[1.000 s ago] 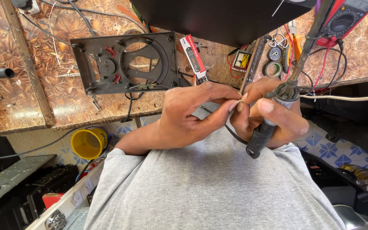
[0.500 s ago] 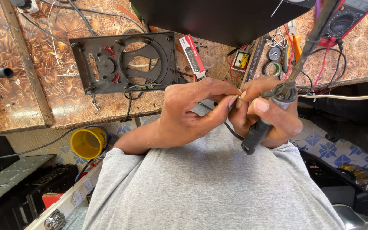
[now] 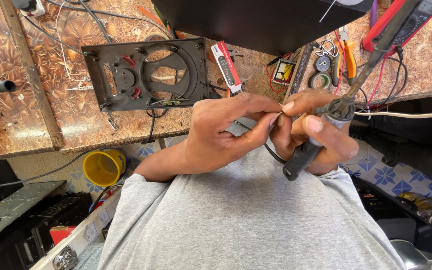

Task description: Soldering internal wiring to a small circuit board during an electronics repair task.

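My left hand (image 3: 226,135) pinches the end of a thin black wire (image 3: 271,152) between thumb and forefinger, just above my grey shirt. My right hand (image 3: 321,135) is wrapped around the black handle of a soldering iron (image 3: 301,157). The iron's shaft slants up to the right, toward the bench. The right forefinger also reaches over to the wire end, so the fingertips of both hands meet there. The wire end itself is hidden between the fingers.
A black plastic frame (image 3: 141,75) with a round opening lies on the patterned bench (image 3: 36,115). Near it are a small red-and-white box (image 3: 226,62), tape rolls (image 3: 321,65), orange-handled pliers (image 3: 348,57) and a red meter (image 3: 406,20). A yellow cup (image 3: 103,167) stands below.
The hands stay in nearly the same place. The right hand has turned slightly, and the soldering iron handle has shifted a little to the left.
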